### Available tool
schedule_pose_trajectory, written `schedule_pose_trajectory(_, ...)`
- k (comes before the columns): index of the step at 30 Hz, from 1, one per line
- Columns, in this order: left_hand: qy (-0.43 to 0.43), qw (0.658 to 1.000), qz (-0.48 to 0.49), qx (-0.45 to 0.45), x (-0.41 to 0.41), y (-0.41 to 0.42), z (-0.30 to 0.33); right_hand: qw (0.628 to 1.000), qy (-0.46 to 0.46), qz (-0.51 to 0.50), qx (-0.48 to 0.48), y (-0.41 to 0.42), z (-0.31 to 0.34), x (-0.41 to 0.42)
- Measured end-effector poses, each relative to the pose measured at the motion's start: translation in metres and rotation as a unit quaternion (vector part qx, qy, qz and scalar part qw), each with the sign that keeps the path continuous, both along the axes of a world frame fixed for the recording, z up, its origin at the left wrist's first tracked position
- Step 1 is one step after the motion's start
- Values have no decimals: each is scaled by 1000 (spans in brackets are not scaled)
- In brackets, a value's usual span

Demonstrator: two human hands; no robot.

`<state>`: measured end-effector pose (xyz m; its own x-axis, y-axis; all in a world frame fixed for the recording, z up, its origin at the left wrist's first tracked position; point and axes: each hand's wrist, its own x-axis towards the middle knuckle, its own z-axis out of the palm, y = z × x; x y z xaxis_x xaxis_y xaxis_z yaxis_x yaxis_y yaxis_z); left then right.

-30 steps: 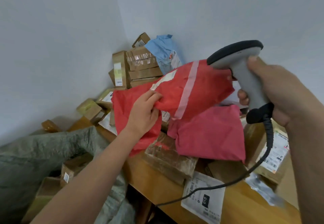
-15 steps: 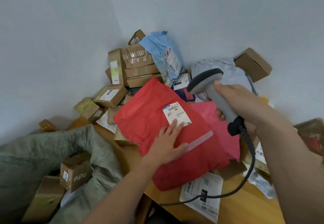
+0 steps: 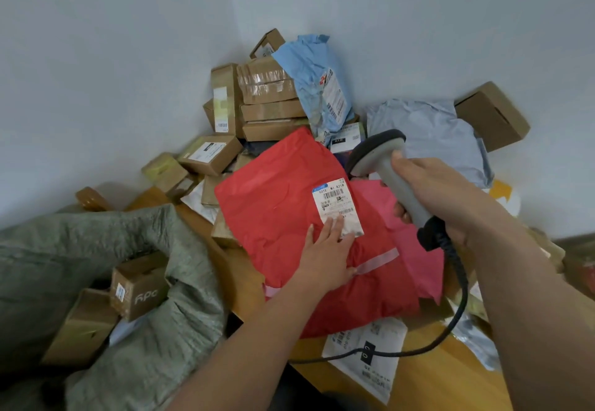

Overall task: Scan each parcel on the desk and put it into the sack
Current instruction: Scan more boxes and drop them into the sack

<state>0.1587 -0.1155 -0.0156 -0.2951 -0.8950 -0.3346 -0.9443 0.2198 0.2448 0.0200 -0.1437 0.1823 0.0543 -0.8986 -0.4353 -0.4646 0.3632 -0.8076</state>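
Note:
A red mailer bag lies label-up on the pile at the wooden desk's left edge. My left hand presses flat on it, fingertips on the lower edge of its white shipping label. My right hand grips the handle of a grey barcode scanner, whose dark head points down at the label from the right. The scanner's black cable loops down over the desk. The grey-green sack gapes open at lower left with cardboard boxes inside.
Brown cardboard boxes are stacked in the wall corner behind, with a blue mailer, a grey mailer and another box to the right. A pink mailer lies under the red one. White flat mailers lie at the desk's near edge.
The red mailer has been turned over and laid flat, label up. My left hand went from gripping its edge to pressing on it. The scanner came down toward the label.

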Motion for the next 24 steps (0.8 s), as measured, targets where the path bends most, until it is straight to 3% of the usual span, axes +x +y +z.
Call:
schedule_pose_trajectory(11,-45,998,2,37,-16,-17,10,999,36,15,-37,14,12,-4)
schedule_pose_trajectory(24,-71,997,32,-2,-11,1,4,996,47,-5,-76,38,37,-15)
